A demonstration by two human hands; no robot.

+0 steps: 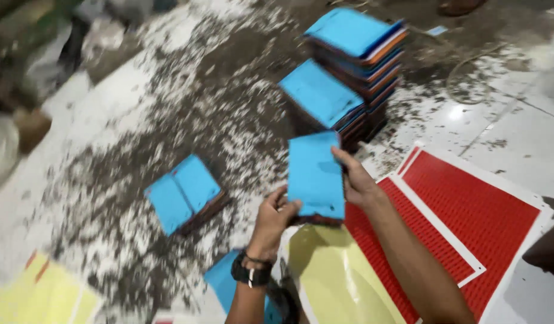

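Both hands — left hand [274,219], right hand [358,180] — pinch blue rectangular pad [315,177], dark-edged, blurred.

Open floor [127,114] left and centre, only scrap litter there. Ahead-right blocked by two blue stacks [349,78], touching each other. Small blue pair [184,192] sits left of the hands, gap between passable. Red sheets [469,210] lie flat at right, yellow sheet [331,282] below: low, no obstruction.

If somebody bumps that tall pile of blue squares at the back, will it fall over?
Probably, in part. The tall stack looks uneven, its layers shifted sideways, so the top pieces might slide off. The shorter stack leaning against it may prop it on that side.
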